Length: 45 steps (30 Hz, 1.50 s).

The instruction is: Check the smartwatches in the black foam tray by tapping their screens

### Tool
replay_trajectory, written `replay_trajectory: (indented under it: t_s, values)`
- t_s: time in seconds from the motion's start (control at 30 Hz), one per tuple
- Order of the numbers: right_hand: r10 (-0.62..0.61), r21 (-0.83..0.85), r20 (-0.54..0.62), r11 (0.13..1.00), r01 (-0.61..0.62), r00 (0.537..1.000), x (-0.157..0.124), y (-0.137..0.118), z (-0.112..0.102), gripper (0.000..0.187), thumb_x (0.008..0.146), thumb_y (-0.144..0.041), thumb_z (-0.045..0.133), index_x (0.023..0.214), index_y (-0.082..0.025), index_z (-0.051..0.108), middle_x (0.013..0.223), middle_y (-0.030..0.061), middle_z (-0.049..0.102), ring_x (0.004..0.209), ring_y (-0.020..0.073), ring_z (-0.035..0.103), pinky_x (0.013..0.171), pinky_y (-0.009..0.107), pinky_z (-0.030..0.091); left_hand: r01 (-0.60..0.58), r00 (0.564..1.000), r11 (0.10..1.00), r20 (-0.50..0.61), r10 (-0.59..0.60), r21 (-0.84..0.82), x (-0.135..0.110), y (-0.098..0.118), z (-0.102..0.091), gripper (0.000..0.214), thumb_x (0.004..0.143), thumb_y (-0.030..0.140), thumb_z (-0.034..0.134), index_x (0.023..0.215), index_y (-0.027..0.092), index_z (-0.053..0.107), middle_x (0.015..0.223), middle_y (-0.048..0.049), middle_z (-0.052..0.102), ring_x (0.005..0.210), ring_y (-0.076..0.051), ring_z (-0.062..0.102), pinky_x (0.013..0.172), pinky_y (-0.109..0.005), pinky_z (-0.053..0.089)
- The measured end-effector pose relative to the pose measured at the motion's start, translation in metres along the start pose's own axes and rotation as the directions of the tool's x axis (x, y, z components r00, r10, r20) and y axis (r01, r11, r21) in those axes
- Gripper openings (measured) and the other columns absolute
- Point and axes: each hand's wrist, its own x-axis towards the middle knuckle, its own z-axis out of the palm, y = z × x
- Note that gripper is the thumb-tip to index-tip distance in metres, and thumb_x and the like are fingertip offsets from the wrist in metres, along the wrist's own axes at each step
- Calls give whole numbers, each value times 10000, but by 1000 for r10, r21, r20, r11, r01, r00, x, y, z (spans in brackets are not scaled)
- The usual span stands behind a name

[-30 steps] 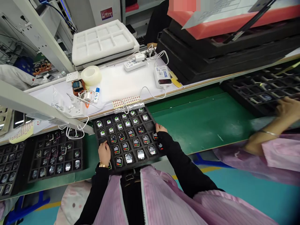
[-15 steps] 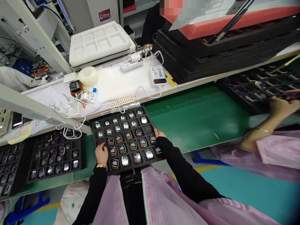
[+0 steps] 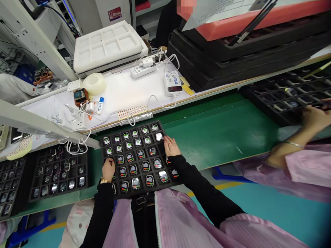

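Note:
A black foam tray (image 3: pixel 147 155) of square smartwatches lies in front of me, its near edge close to my body. Several watches have lit screens: the far rows show white and green, the nearer rows a dark face with coloured bars. My left hand (image 3: pixel 108 168) is closed on the tray's left edge, fingers curled over the rim. On the right side, my right hand (image 3: pixel 171 146) lies over the tray's edge with its fingers stretched out. Its fingertips are beside a bright-screened watch (image 3: pixel 159 136) in the right column; whether they touch it I cannot tell.
Another tray of watches (image 3: pixel 60 172) lies to the left. A co-worker's hand (image 3: pixel 314 119) is at a tray (image 3: pixel 287 100) on the right. The shelf edge (image 3: pixel 204 92) runs behind, bearing cables, a tape roll (image 3: pixel 94 83), white foam (image 3: pixel 110 43) and stacked black trays (image 3: pixel 207 65).
My right hand has shifted farther up along the tray's right edge and its fingers have straightened. The tray has moved slightly toward my body. My left hand stays at the left edge.

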Motion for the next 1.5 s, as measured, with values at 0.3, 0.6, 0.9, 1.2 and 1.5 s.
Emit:
replay_trajectory:
  t_s: [0.3, 0.6, 0.9, 1.2, 1.5]
  values:
    - [-219, -21, -36, 976, 219, 975, 7, -10, 16, 488, 954, -224, 260, 1275, -20, 565, 1220, 203, 608, 1341, 290, 381, 1139, 571, 236, 77, 988, 992, 124, -90, 103, 10, 7, -5, 318, 910, 364, 564, 1145, 150, 562, 1079, -76, 608, 934, -187, 613, 821, -386, 539]
    - [-401, -2, 41, 916, 401, 915, -1, -39, 23, 486, 979, -206, 234, 1305, -36, 552, 1253, 135, 608, 1368, 270, 342, 1172, 519, 219, 101, 981, 979, 144, -127, 178, 12, 13, -5, 324, 907, 362, 568, 1155, 154, 560, 1105, -81, 605, 977, -200, 608, 858, -409, 528]
    - [-413, -7, 106, 909, 416, 904, 4, -57, 34, 467, 963, -183, 280, 1291, 0, 558, 1196, 187, 630, 1371, 296, 333, 1149, 568, 236, 94, 986, 976, 118, -119, 199, 4, 19, -6, 315, 908, 357, 566, 1142, 147, 562, 1090, -78, 609, 982, -203, 606, 873, -420, 518]
    - [-487, 44, 164, 873, 487, 858, 0, -85, 44, 467, 964, -179, 273, 1324, -50, 542, 1251, 152, 606, 1374, 261, 336, 1163, 541, 243, 67, 991, 979, 102, -87, 190, 2, 18, -6, 302, 909, 368, 560, 1110, 143, 570, 1035, -67, 616, 931, -190, 611, 848, -402, 518]
    - [-526, 50, 203, 848, 528, 826, -3, -101, 57, 459, 964, -182, 290, 1293, -3, 555, 1226, 175, 617, 1384, 292, 311, 1167, 566, 209, 1, 998, 988, 62, -11, 154, -5, 11, -3, 285, 917, 350, 552, 1107, 137, 573, 1023, -65, 622, 921, -185, 616, 845, -402, 526]
